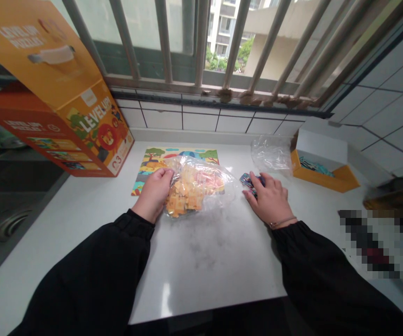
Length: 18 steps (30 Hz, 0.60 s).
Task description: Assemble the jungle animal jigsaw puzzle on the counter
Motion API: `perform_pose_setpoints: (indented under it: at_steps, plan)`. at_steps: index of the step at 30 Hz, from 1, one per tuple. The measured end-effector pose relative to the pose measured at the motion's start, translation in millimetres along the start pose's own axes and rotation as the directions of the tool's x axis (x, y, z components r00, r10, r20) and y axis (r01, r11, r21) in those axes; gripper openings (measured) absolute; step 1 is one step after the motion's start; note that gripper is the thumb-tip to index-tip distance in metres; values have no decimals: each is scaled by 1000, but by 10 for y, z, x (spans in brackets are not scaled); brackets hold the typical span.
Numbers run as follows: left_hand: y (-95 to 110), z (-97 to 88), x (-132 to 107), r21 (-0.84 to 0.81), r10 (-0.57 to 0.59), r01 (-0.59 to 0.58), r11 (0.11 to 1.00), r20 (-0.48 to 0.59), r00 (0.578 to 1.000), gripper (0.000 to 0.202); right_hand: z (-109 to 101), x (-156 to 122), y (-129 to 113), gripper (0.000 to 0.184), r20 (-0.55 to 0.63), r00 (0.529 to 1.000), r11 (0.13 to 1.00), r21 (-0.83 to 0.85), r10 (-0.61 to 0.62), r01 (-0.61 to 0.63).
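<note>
My left hand [155, 192] grips the left edge of a clear plastic bag [218, 186] between thumb and fingers. Inside it lie several orange-yellow puzzle pieces [184, 198], heaped at the lower left. The bag partly covers a colourful animal picture sheet [148, 161] flat on the counter. To the right, my right hand [269, 198] rests over a small dark, multicoloured thing [246, 179], with thumb and index finger about it. Most of it is hidden under the fingers, so I cannot tell its kind or whether it is gripped.
A tall orange puzzle box [92, 135] with its lid raised stands at the left, beside a sink [12, 228]. An open yellow and white box [327, 172] with teal pieces sits at the right. A crumpled clear bag [271, 153] lies near it. Window bars [201, 42] rise behind.
</note>
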<state>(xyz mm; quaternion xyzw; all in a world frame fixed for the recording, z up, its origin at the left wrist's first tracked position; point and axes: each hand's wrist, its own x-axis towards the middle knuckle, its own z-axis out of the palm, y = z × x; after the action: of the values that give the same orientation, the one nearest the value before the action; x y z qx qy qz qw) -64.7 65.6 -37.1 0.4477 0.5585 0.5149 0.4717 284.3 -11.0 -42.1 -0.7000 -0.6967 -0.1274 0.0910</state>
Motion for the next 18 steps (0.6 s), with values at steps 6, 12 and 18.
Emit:
perform_pose_setpoints:
  at_steps: [6,12,18]
  plan:
    - [-50,-5,37,-10,13,-13,1000,-4,1000,30,-157,21,85,52,-246,957,903,429,155,-37]
    - [-103,19,36,-49,23,-22,999,20,1000,33,-319,36,-278,40,-105,993,702,712,61,32]
    - [-13,64,-27,-77,48,-45,996,36,998,26,-313,397,-805,28,15,960,587,794,-280,159]
